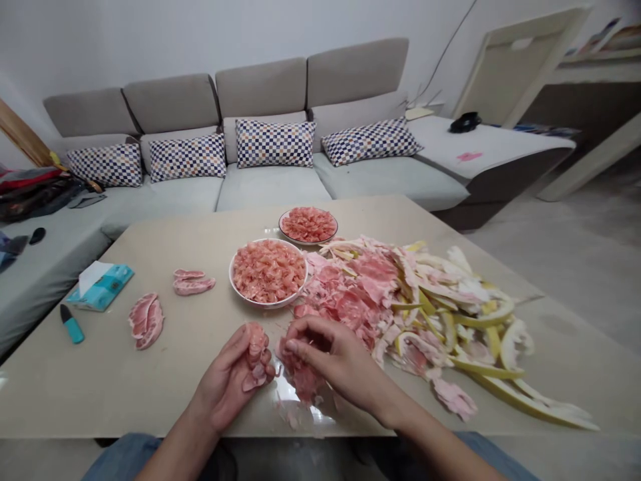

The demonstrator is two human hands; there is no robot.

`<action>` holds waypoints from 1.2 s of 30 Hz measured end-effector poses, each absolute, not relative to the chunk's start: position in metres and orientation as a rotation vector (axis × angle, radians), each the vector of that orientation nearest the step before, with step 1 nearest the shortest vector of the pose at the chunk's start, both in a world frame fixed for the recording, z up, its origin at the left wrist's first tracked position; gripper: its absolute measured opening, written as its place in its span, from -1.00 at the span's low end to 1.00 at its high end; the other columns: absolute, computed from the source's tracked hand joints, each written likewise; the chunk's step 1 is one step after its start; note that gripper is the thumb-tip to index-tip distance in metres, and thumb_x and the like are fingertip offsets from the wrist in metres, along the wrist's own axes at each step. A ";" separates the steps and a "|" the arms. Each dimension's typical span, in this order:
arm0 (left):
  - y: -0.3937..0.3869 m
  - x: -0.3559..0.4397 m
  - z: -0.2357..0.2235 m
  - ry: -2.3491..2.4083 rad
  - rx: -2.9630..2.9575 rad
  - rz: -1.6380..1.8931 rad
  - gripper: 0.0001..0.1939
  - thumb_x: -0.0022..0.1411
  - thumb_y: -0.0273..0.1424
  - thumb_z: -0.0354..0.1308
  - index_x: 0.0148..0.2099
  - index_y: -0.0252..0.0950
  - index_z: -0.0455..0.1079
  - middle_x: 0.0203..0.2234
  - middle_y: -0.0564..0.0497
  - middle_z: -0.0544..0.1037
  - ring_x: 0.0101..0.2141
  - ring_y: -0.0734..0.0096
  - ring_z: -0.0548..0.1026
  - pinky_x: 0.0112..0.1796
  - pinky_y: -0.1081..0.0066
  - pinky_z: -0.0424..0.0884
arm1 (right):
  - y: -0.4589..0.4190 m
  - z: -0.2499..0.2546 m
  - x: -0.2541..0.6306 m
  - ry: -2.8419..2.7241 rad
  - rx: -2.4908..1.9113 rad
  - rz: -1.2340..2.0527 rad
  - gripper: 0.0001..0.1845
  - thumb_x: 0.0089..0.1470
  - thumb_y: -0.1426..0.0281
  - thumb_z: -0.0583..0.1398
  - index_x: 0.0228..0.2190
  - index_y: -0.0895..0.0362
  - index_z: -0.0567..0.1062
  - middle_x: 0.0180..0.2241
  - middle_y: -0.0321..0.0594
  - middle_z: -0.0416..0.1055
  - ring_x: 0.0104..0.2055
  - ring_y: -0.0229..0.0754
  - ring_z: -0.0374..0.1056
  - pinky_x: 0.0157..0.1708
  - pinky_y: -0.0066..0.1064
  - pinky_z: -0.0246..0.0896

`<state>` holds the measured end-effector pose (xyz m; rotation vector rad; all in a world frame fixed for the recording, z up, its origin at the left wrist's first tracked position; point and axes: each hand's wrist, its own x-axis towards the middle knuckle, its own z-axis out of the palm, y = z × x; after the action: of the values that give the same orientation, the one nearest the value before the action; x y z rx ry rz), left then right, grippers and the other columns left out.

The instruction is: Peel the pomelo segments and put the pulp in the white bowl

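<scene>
My left hand [231, 375] is closed around a partly peeled pink pomelo segment [256, 339], whose flesh shows between thumb and fingers. Just right of it, my right hand [333, 357] is bent in a pinch; what its fingertips hold, if anything, is hard to make out. Pink membrane scraps [303, 381] lie under and beside the right hand. Beyond both hands stands a white bowl [268, 305] heaped with peeled pomelo flesh [269, 268]. Two unpeeled groups of segments, one nearer [146, 321] and one farther [194, 286], rest on the table to the left.
A dark-rimmed plate [281, 230] of pomelo flesh is behind the bowl. Rind and membrane [431, 314] cover the table's right side. At left lie a tissue pack [107, 287] and a teal-handled knife [74, 327]. A grey sofa [273, 182] stands behind the table [200, 394].
</scene>
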<state>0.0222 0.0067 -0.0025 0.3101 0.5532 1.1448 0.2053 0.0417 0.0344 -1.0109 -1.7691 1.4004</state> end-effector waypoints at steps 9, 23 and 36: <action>0.013 0.015 -0.003 0.674 0.290 1.233 -0.84 0.26 -0.40 0.10 -0.38 -0.32 0.30 -0.51 0.09 0.31 -0.57 0.61 0.27 -0.44 0.55 0.32 | 0.134 0.039 0.176 -1.971 -0.906 0.578 -0.72 0.11 0.52 0.10 -0.25 0.08 0.59 -0.12 -0.14 0.51 -0.04 -0.11 0.39 0.01 -0.21 0.24; -0.001 0.023 0.002 0.875 0.728 1.190 -0.69 0.17 -0.38 0.23 -0.04 -0.26 0.32 -0.51 0.11 0.37 -0.51 0.57 0.33 -0.46 0.55 0.23 | 0.037 0.031 0.199 -1.865 -1.111 1.246 -0.75 0.13 0.29 0.18 -0.16 0.05 0.55 -0.18 -0.19 0.53 -0.16 -0.11 0.42 -0.15 -0.29 0.31; -0.001 0.024 -0.001 0.831 0.861 1.032 -0.59 0.02 -0.31 0.35 -0.11 -0.24 0.29 -0.40 0.05 0.50 -0.39 0.43 0.44 -0.36 0.49 0.27 | 0.035 0.025 0.206 -1.734 -0.967 1.582 -0.76 -0.01 0.25 0.30 -0.27 0.08 0.58 -0.24 -0.22 0.46 -0.36 -0.25 0.37 -0.38 -0.45 0.30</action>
<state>0.0244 -0.0011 -0.0015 0.8614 0.8307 1.0324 0.2055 0.0348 0.0251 -0.9667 -1.7339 1.5825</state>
